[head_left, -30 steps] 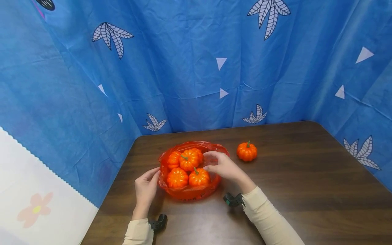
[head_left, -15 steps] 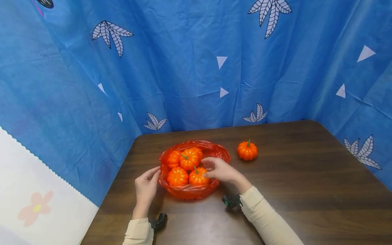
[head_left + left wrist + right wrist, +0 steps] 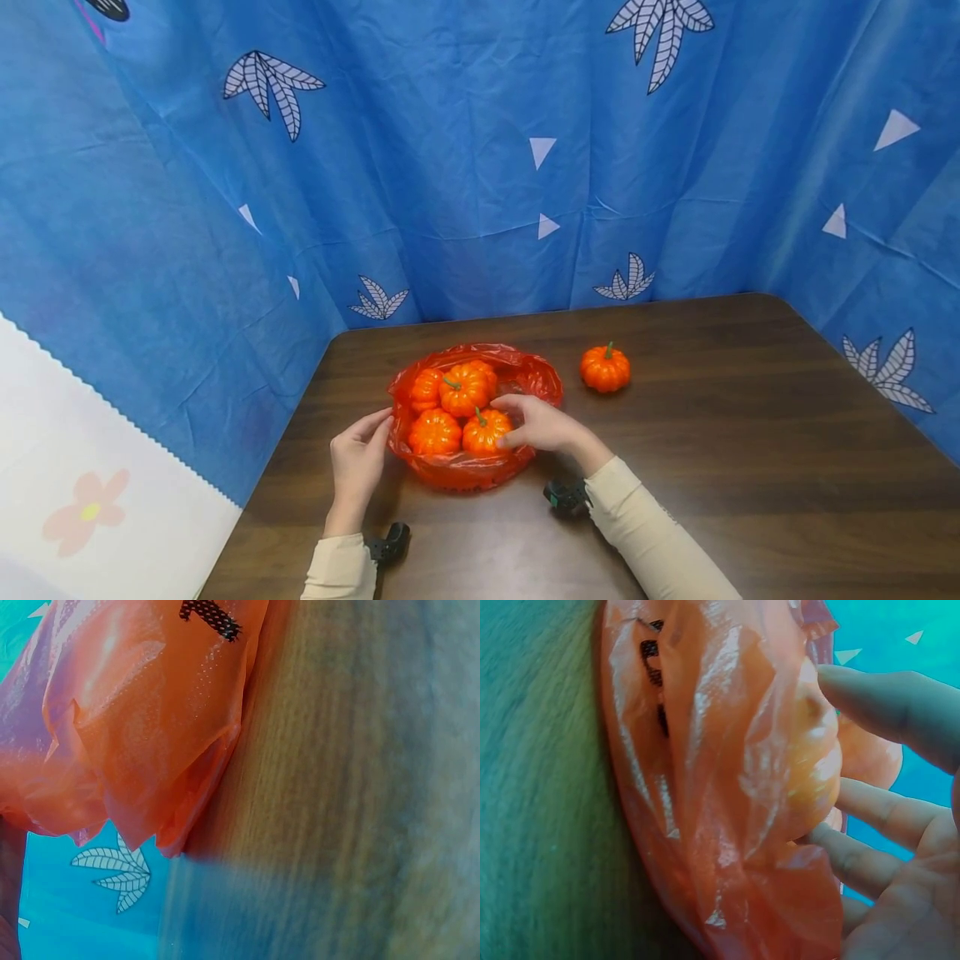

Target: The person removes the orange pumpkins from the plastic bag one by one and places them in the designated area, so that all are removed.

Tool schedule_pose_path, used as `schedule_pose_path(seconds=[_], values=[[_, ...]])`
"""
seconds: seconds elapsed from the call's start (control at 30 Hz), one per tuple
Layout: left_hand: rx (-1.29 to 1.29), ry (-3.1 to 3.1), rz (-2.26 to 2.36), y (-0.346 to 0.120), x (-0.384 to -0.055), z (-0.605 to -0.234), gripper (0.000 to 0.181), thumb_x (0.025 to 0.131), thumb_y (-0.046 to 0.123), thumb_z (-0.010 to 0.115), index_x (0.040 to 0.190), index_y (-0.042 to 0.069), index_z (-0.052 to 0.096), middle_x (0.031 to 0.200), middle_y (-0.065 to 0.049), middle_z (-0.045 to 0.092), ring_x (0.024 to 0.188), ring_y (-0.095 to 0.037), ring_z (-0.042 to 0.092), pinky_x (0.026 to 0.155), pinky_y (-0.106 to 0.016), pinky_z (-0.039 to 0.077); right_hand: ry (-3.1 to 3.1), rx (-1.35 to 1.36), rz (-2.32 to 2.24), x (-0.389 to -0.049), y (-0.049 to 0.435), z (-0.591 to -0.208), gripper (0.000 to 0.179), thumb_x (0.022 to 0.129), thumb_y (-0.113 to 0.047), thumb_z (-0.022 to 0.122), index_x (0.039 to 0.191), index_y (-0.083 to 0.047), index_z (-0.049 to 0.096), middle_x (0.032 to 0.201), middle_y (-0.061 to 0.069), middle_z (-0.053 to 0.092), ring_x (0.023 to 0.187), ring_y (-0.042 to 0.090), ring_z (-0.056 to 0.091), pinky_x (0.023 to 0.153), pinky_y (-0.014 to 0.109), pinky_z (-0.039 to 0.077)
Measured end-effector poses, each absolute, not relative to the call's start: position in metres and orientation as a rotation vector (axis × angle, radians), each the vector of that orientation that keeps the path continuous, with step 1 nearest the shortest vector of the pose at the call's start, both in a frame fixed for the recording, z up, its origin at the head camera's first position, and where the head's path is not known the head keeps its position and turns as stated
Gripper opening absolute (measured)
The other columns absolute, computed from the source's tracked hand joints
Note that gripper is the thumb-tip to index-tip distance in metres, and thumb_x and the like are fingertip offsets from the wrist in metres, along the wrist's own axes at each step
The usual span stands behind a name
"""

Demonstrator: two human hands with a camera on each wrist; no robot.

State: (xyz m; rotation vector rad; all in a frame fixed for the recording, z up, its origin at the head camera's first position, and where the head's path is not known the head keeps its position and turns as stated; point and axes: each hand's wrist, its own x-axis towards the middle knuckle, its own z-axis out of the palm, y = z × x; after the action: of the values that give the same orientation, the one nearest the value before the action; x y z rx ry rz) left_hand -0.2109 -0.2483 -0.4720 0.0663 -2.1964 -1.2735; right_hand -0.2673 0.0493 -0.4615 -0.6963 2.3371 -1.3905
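Observation:
A red plastic bag (image 3: 450, 477) stands with its mouth spread wide on the table, several small orange pumpkins inside. My left hand (image 3: 357, 457) pinches the left side of its rim between thumb and fingers. On the right, my right hand (image 3: 543, 425) reaches over the rim, thumb and fingers curved round the front-right pumpkin (image 3: 482, 432), which has a green stem. In the right wrist view the thumb lies along one side of that pumpkin (image 3: 817, 769) and the fingers along another. The left wrist view shows the bag's crinkled outside (image 3: 165, 712), with dark print.
One more pumpkin (image 3: 605, 369) sits on the brown wooden table (image 3: 735, 433), right of the bag. A blue curtain (image 3: 480, 167) with leaf prints hangs behind the table. White cloth (image 3: 90, 467) with a flower hangs at the left. Each wrist carries a black camera.
My right hand has moved down and slightly toward me, its thumb and fingers coming round the front-right pumpkin. The left hand stays at the bag's rim.

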Motion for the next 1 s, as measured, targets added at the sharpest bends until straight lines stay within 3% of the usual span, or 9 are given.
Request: schedule_pose_path(seconds=[0.4,0.63,0.87,1.0], values=[[0.077,-2.2,-1.265,-0.247,-0.21,-0.47,0.015,0.089,0.007,0.075,0.103,0.006,0.079,0.1,-0.011,0.078,0.082,0.012,0.063,0.074,-0.005,0.052,2.358,-0.689,-1.335,-0.27,0.05,-0.47,0.064,0.082,-0.021,0.081,0.139,-0.009,0.054,0.142,0.012,0.057,0.128,0.033,0.053,0.111,0.058,0.042],[0.078,-2.202,-1.258,-0.247,-0.209,-0.471,0.015,0.088,0.007,0.075,0.103,0.006,0.079,0.1,-0.01,0.079,0.084,0.0,0.07,0.074,-0.006,0.053,2.349,-0.694,-1.351,-0.271,0.051,-0.472,0.065,0.082,-0.023,0.082,0.139,-0.009,0.054,0.142,0.013,0.056,0.127,0.033,0.054,0.11,0.058,0.043],[0.069,-2.185,-1.285,-0.247,-0.21,-0.472,0.015,0.088,0.007,0.075,0.103,0.004,0.079,0.099,-0.012,0.078,0.081,0.012,0.064,0.074,-0.007,0.053,2.354,-0.679,-1.357,-0.271,0.052,-0.471,0.064,0.082,-0.024,0.082,0.138,-0.01,0.055,0.142,0.012,0.057,0.126,0.032,0.056,0.108,0.055,0.046],[0.079,-2.194,-1.287,-0.247,-0.21,-0.472,0.015,0.089,0.008,0.075,0.103,0.005,0.079,0.1,-0.011,0.078,0.081,0.011,0.064,0.073,-0.007,0.053,2.323,-0.695,-1.358,-0.27,0.054,-0.469,0.064,0.082,-0.024,0.082,0.138,-0.011,0.055,0.142,0.011,0.057,0.126,0.032,0.057,0.108,0.053,0.047]])
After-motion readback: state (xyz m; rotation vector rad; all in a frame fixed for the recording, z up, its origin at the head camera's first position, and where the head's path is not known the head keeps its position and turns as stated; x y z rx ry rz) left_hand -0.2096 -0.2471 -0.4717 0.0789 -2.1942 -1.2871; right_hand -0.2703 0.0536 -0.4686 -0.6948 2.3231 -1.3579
